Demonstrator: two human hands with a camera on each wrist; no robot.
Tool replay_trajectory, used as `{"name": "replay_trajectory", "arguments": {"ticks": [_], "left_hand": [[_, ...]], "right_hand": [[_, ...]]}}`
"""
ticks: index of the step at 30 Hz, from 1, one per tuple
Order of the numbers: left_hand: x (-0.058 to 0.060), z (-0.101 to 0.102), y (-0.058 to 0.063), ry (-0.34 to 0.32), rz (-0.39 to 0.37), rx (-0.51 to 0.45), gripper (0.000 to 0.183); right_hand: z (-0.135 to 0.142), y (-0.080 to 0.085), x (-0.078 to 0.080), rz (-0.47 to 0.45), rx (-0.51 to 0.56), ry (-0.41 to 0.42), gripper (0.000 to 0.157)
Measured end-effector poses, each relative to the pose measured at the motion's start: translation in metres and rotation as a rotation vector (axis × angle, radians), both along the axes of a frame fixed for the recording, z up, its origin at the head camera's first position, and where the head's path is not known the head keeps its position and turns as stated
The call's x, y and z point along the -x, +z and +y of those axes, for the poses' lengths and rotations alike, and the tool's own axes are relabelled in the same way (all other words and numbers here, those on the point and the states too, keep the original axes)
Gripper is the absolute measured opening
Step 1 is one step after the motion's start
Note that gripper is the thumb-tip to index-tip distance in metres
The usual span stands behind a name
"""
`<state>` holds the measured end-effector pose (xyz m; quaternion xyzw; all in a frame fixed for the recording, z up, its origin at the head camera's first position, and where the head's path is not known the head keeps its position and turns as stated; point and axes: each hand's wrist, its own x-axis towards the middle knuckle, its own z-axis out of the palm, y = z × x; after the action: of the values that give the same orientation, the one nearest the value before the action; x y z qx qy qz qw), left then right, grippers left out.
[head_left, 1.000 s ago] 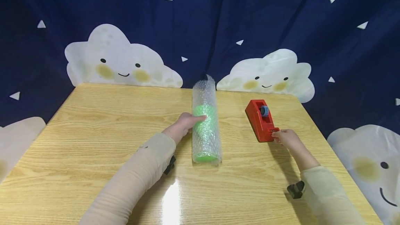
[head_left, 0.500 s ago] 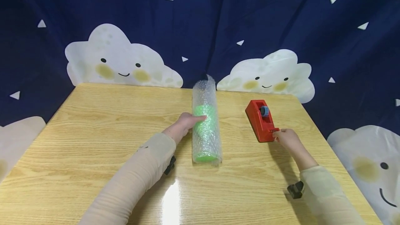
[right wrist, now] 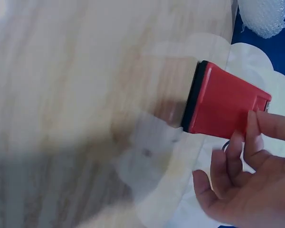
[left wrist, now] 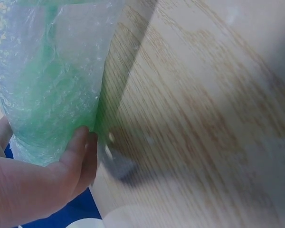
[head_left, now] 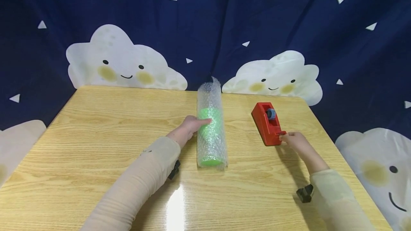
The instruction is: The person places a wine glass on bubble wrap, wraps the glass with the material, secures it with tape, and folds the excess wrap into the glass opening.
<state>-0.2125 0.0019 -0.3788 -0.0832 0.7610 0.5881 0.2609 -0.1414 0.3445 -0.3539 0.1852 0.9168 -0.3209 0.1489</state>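
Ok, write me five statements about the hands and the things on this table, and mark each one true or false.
1. The left hand is on the bubble wrap. True.
2. The tape dispenser is at the fingertips of the right hand. True.
3. The tape dispenser is yellow. False: it is red.
4. In the head view, the tape dispenser is left of the bubble wrap. False: it is to the right.
5. Green shows through the bubble wrap. True.

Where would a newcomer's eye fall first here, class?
Probably on the red tape dispenser, right of centre on the table, with the right hand at its front. A bubble-wrapped green object lies left of it, gripped by the left hand. Smiling clouds decorate the blue curtain behind.
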Motion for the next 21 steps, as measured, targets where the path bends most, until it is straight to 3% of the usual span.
{"name": "replay_trajectory", "arguments": {"ticks": [12,21], "left_hand": [[0.0005,0.0007,-0.0004,0.004,-0.009,0.007,0.066],[0.0008,0.0007,0.0005,-0.001,-0.004,0.016,0.068]], "right_hand": [[0.0002,-0.0049,-0.0069,0.145,-0.086,0.070,0.034],[-0.0036,-0.0054,-0.0089,0.159,-0.085,0.050,0.031]]}}
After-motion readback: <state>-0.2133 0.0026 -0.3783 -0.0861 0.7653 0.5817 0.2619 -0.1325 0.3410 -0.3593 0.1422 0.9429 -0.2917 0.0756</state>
